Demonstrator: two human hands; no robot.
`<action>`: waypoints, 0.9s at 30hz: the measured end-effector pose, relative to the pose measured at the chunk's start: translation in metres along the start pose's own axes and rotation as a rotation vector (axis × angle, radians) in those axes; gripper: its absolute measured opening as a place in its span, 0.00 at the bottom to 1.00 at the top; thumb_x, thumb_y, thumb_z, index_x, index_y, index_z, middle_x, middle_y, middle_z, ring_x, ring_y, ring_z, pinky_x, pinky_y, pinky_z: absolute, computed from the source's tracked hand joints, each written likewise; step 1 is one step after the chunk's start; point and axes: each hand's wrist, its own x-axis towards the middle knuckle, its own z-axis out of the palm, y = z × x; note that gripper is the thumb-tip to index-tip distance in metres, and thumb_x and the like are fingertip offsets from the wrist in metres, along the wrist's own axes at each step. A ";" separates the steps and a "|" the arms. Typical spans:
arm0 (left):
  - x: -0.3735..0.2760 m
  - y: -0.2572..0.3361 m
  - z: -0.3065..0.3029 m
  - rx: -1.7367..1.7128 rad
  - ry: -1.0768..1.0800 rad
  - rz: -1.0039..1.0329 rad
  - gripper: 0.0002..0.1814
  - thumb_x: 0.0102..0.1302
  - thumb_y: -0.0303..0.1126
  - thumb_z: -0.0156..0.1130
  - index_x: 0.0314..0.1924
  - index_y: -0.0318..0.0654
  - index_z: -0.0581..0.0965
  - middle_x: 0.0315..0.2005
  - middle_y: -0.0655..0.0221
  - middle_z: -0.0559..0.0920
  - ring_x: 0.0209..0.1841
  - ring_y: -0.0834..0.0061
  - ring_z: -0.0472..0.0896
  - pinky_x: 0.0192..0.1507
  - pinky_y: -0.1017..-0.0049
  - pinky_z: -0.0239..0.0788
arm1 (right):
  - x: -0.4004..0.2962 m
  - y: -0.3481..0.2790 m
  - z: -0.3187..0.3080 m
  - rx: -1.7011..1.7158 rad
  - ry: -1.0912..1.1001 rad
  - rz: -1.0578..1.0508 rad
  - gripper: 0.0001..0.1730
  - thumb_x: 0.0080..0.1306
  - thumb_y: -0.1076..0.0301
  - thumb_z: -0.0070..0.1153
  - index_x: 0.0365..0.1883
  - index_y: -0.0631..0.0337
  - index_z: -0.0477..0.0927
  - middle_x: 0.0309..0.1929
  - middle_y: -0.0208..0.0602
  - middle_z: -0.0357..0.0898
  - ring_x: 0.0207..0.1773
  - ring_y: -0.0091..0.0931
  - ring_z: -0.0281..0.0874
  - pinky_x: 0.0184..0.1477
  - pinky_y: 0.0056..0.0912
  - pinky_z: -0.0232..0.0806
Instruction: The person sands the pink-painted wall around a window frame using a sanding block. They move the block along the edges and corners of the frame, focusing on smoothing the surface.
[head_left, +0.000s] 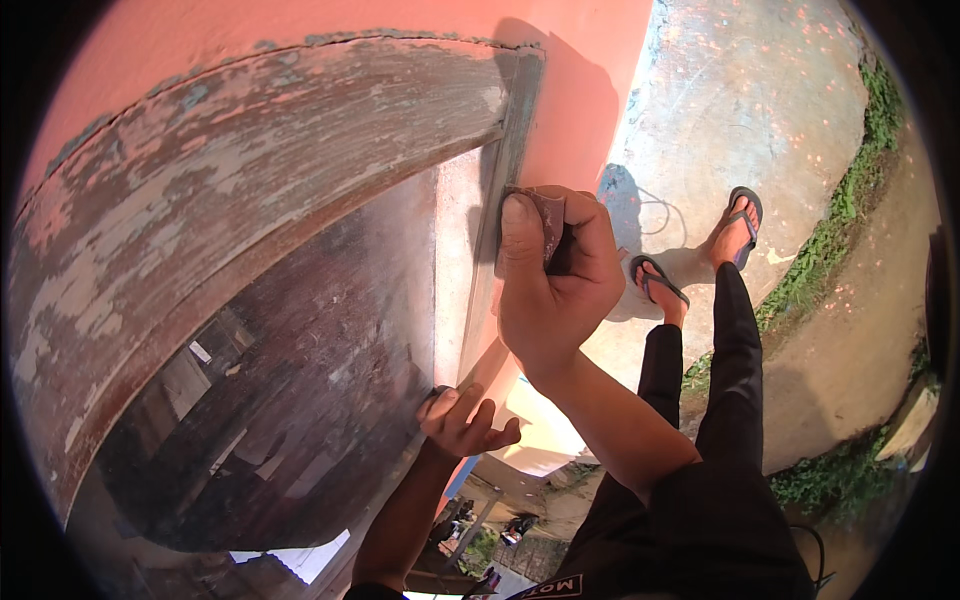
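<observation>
My right hand pinches a folded piece of reddish-brown sandpaper between thumb and curled fingers. The hand is against the narrow outer side of a weathered wooden frame around a wall opening, so the paper's contact with the wood is partly hidden. Lower down, my left hand has its fingers apart and bent, with the fingertips at the frame's inner edge; nothing is seen held in it. The wide frame board shows worn, patchy paint.
A salmon-pink wall surrounds the frame. Inside the opening lies a dark interior with a dusty dark surface. My feet in flip-flops stand on a paint-spotted concrete floor, with a grass strip beyond.
</observation>
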 end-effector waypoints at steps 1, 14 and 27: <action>0.001 -0.001 -0.001 -0.002 0.006 0.001 0.22 0.62 0.62 0.64 0.34 0.52 0.80 0.48 0.73 0.85 0.60 0.65 0.70 0.56 0.65 0.66 | 0.014 -0.001 0.007 0.038 0.047 -0.016 0.05 0.75 0.76 0.64 0.43 0.66 0.80 0.32 0.24 0.76 0.32 0.10 0.65 0.34 0.15 0.61; 0.000 -0.001 -0.001 0.005 0.007 0.002 0.22 0.62 0.62 0.63 0.32 0.52 0.79 0.48 0.75 0.85 0.60 0.66 0.69 0.57 0.66 0.64 | 0.019 -0.009 0.017 0.178 0.104 0.111 0.05 0.75 0.75 0.64 0.42 0.65 0.80 0.31 0.23 0.75 0.28 0.09 0.63 0.28 0.16 0.57; 0.001 0.001 -0.001 0.025 -0.011 -0.017 0.22 0.60 0.62 0.65 0.31 0.52 0.78 0.47 0.76 0.85 0.61 0.65 0.67 0.55 0.67 0.64 | -0.005 0.000 0.012 0.088 0.094 0.006 0.07 0.73 0.73 0.67 0.45 0.65 0.83 0.30 0.23 0.76 0.28 0.09 0.62 0.29 0.14 0.57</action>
